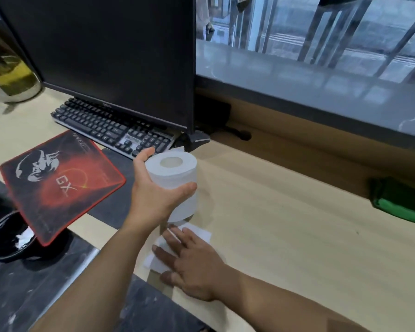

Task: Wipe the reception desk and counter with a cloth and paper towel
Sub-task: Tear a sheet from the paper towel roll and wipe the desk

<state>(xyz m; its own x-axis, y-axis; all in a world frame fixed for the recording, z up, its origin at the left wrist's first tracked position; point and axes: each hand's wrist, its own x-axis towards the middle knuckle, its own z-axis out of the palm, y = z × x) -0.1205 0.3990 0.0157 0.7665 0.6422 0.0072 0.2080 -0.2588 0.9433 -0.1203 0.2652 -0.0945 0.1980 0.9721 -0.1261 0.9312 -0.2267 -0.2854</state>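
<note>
— Reception area, pale wooden desk (285,224) below a raised grey stone counter (297,75): what sits on it?
— At left, a dark monitor (101,51) with a black keyboard (110,128) tucked under its lower edge, and a red-and-black mouse pad (62,185) jutting past the desk's near edge over a black bowl (7,238)
— And the paper towel?
— At centre, the white paper towel roll (175,178) is upright, just beside the keyboard's right end. The left hand (153,190) grips it, thumb across the near side, fingers curled round the far side. Whether its base touches the desk cannot be told
— The other hand?
— Nearer the camera, the right hand (192,262) lies flat, fingers straight and spread apart, pressing a loose white sheet (199,232) onto the desk just below the roll
— Any cloth in frame?
— Yes, a green cloth (398,202) lies bunched at the desk's far right, against the wall under the counter, well apart from both hands
</note>
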